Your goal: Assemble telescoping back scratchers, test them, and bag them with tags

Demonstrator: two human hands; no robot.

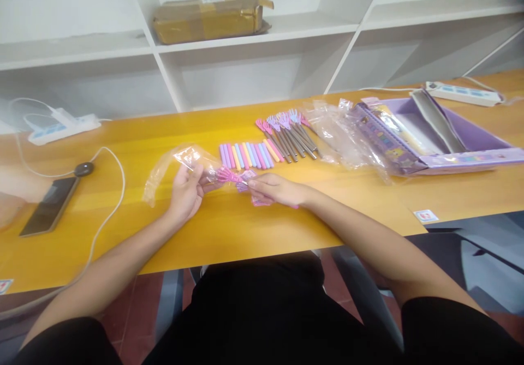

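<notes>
My left hand (188, 191) is closed on a clear plastic bag (188, 157), which spreads out above the fingers. Between my two hands is a pink hand-shaped back scratcher head (228, 175), beside the mouth of the bag. My right hand (278, 189) pinches its narrow end, and the fingers hide part of it. Pink and purple pieces (262, 202) lie under and around the right fingers, too blurred to make out. Just beyond is a row of pastel tubes (248, 155). To their right lie several back scratchers (292, 136) with coloured hand-shaped heads and metal rods.
Crumpled clear plastic bags (347, 136) lie beside an open purple box (475, 119) at the right. At the left are a phone (49, 207), a white cable (118, 190) and a power strip (65, 129). A taped carton (208, 18) stands on the white shelf (303, 24).
</notes>
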